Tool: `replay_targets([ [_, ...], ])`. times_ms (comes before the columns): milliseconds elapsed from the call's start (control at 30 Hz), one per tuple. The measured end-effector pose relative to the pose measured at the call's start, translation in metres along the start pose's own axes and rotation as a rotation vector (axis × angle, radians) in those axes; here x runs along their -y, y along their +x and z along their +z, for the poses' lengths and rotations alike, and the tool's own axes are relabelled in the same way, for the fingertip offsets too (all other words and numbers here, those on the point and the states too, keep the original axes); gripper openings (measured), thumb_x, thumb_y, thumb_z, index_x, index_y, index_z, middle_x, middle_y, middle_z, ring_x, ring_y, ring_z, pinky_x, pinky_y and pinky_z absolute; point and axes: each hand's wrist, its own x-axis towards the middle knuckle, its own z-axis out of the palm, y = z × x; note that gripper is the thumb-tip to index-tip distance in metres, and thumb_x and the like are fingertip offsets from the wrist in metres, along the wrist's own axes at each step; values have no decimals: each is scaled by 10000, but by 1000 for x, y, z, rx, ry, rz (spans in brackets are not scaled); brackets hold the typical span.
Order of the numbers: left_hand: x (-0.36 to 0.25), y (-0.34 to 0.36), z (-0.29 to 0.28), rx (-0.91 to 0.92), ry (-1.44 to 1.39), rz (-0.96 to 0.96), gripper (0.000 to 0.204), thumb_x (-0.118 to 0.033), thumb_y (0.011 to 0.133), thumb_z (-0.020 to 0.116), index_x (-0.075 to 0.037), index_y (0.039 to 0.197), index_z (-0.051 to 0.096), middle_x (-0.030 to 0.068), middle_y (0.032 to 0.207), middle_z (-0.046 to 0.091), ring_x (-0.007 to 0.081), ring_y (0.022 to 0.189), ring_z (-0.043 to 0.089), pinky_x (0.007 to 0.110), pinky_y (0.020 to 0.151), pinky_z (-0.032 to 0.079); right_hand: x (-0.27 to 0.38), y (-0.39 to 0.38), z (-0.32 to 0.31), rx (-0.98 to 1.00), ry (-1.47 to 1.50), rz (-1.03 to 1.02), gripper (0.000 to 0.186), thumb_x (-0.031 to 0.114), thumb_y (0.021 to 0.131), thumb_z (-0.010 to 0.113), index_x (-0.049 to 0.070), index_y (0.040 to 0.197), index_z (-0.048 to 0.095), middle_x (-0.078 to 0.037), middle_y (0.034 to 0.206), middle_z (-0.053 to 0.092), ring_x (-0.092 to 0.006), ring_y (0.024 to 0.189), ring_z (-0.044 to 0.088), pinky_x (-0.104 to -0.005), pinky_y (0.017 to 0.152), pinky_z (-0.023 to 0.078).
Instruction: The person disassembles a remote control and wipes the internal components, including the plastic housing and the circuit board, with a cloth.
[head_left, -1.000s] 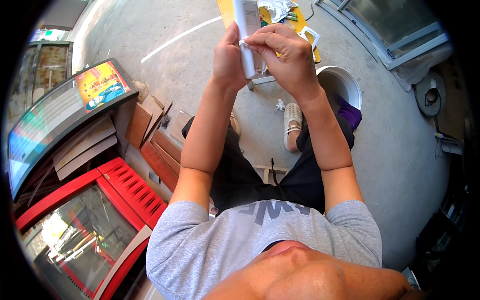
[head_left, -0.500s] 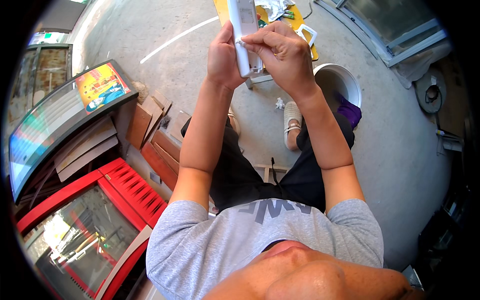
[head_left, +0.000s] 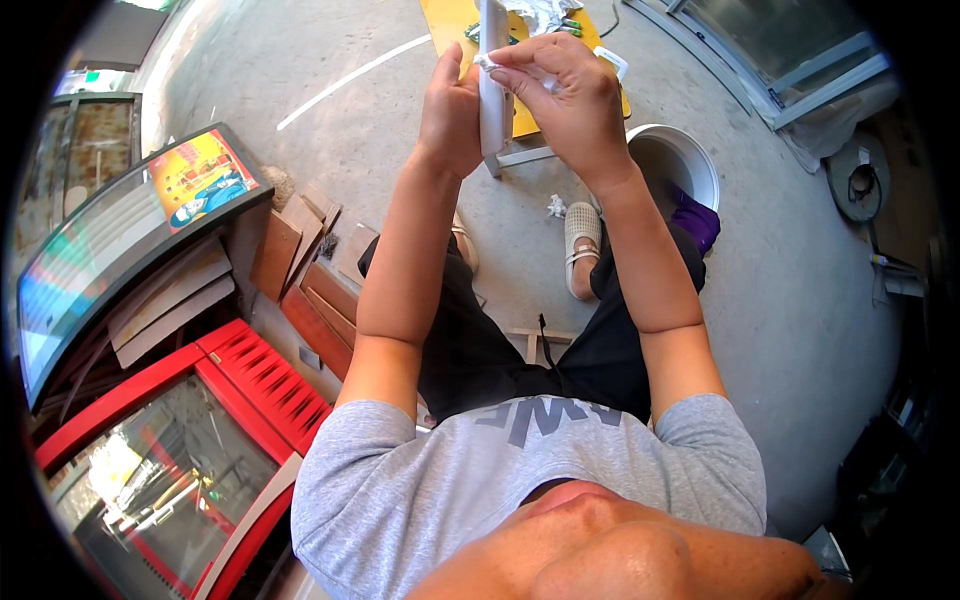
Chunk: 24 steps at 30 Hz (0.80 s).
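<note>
My left hand [head_left: 450, 120] is wrapped round a long white plastic device [head_left: 492, 125], remote-like in shape, held tilted with its narrow side toward me. At its upper part, my right hand [head_left: 570, 105] pinches a small white wad [head_left: 484, 62], perhaps tissue, against that side. Just beyond both hands is a yellow tabletop [head_left: 443, 22] on a metal frame, bearing crumpled white paper [head_left: 540, 12], small green items and a white frame-shaped piece [head_left: 620, 62], partly hidden by my right hand.
A white bucket [head_left: 680, 140] with purple cloth [head_left: 698, 218] stands right of my legs. Crumpled paper [head_left: 556, 206] lies by my foot. Wooden boards [head_left: 277, 250], a curved glass panel [head_left: 100, 260] and a red glass-fronted cabinet [head_left: 250, 385] are on the left, a framed glass panel [head_left: 770, 50] at upper right.
Both hands have risen slightly. The white device has turned so its side shows more and its back less. The wad at my right fingertips has moved up.
</note>
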Motion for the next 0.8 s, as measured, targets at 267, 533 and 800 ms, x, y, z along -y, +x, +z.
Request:
replay_targets([
  [267, -11, 3, -12, -309, -15, 172, 570, -410, 1022, 241, 62, 1243, 474, 173, 1108, 585, 263, 1027, 564, 401, 904, 480, 16, -16, 1, 373, -99, 10, 133, 68, 779, 739, 62, 912, 744, -59, 822, 648, -205, 743, 639, -302, 691, 518],
  [533, -18, 4, -28, -123, -159, 232, 422, -325, 1051, 321, 27, 1193, 506, 139, 1022, 612, 232, 917, 599, 371, 839, 509, 12, 1, -20, 391, 204, 259, 152, 139, 792, 748, 55, 918, 738, -79, 874, 666, -197, 803, 645, -294, 750, 501],
  [800, -5, 11, -28, -118, -71, 264, 479, -435, 1041, 298, -8, 1196, 450, 133, 1046, 577, 232, 932, 596, 403, 871, 499, 12, -10, 4, 345, 43, 81, 125, 131, 780, 742, 77, 893, 741, -72, 842, 658, -224, 780, 645, -315, 722, 509],
])
